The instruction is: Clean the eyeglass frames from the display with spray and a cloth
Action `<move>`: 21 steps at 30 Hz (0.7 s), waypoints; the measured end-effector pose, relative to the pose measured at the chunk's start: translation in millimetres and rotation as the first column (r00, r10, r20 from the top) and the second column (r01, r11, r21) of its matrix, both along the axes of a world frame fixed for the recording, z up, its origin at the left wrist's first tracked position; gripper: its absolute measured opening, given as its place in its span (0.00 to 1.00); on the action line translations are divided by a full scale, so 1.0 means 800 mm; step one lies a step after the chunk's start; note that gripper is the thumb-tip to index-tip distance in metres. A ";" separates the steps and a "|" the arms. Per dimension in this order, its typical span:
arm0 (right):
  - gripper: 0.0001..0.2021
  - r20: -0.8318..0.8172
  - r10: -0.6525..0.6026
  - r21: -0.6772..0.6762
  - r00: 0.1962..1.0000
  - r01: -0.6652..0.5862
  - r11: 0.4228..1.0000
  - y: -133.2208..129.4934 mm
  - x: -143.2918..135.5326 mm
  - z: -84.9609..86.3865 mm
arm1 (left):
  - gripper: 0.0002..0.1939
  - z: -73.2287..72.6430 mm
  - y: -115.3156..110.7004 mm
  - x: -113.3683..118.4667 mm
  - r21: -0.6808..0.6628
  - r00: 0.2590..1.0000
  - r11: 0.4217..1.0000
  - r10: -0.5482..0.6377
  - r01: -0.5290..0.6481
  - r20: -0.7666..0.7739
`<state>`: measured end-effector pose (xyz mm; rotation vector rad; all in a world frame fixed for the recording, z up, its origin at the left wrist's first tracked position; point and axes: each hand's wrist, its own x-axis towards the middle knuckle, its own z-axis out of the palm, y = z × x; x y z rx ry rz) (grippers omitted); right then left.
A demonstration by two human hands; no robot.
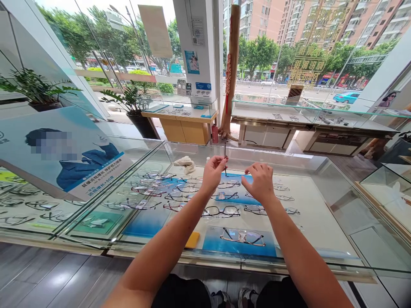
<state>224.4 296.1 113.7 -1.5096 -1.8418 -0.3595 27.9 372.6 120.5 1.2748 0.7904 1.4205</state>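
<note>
Got dark eyeglasses (225, 150) pinched in my left hand (213, 172), dead center of the picture, over the glass display case (313, 218). Honestly can't tell if my right hand (261, 182), right of center, grips them too.

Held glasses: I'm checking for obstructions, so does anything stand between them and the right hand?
Nothing visible stands between the right hand and the glasses in the left hand; the display case lies below them.

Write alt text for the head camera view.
A person's left hand pinches a pair of glasses above a glass display case holding rows of eyeglasses; the right hand is close beside them. Outside are trees and buildings.
</note>
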 end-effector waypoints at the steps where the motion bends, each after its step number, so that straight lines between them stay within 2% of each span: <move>1: 0.06 -0.049 0.026 -0.009 0.998 -0.026 1.000 -0.001 -0.003 0.001 | 0.22 -0.001 -0.002 0.001 0.030 0.999 1.000 -0.004 0.005 -0.036; 5: 0.15 -0.289 0.191 0.003 0.938 -0.199 0.980 -0.004 -0.016 0.002 | 0.16 -0.004 -0.014 0.008 0.135 0.984 0.987 -0.062 0.085 -0.167; 8: 0.16 -0.366 0.265 0.035 0.892 -0.272 0.962 -0.003 -0.023 0.000 | 0.14 -0.004 -0.022 0.013 0.144 0.971 0.976 -0.132 0.163 -0.202; 12: 0.13 -0.465 0.313 0.056 0.828 -0.325 0.944 -0.002 -0.026 -0.004 | 0.17 -0.002 -0.027 0.015 0.045 0.968 0.972 -0.227 0.233 -0.104; 16: 0.14 -0.626 0.299 0.022 0.720 -0.367 0.930 -0.003 -0.028 -0.004 | 0.17 0.001 -0.026 0.012 -0.059 0.949 0.948 -0.314 0.312 -0.027; 19: 0.14 -0.697 0.286 0.010 0.658 -0.390 0.921 -0.005 -0.031 -0.001 | 0.16 0.002 -0.027 0.011 -0.071 0.936 0.934 -0.351 0.349 -0.022; 21: 0.14 -0.713 0.281 0.014 0.642 -0.388 0.922 -0.005 -0.032 0.000 | 0.14 0.004 -0.029 0.012 -0.031 0.939 0.942 -0.336 0.334 -0.075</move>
